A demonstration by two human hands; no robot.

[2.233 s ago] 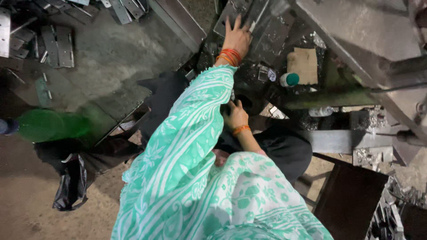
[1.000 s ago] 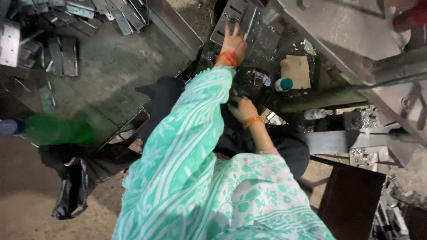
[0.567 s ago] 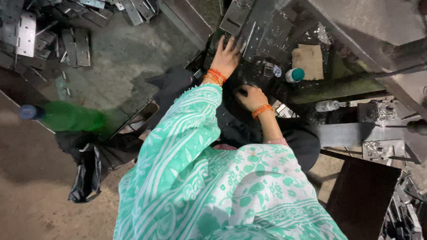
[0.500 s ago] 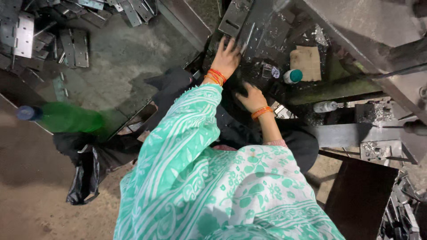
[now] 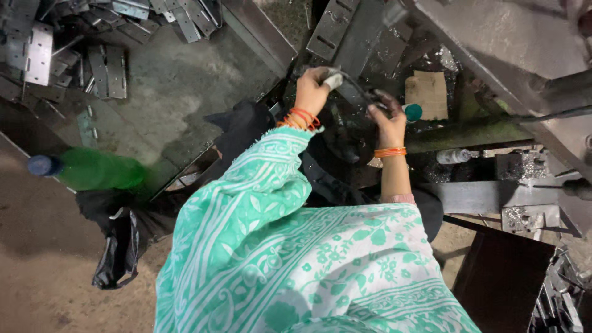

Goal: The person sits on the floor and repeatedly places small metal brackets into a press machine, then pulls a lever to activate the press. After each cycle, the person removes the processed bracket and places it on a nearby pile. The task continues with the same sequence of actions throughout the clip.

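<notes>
Your left hand (image 5: 312, 88) has come off the flat plates: half a second ago it lay spread, palm down, on the slotted metal sheet (image 5: 333, 28); now it is raised and its grip is closed around one end of a thin dark metal strip (image 5: 357, 89), with a pale end showing at the fingers. Your right hand (image 5: 388, 117) has risen too (it was lower, by the dark machine parts) and its grip pinches the other end of that strip. The strip hangs between both hands, above the dark machine bed, just left of the teal-capped bottle (image 5: 412, 111) and the cardboard scrap (image 5: 427, 94). The green bottle (image 5: 92, 169) lies where it was, far left, on the floor.
</notes>
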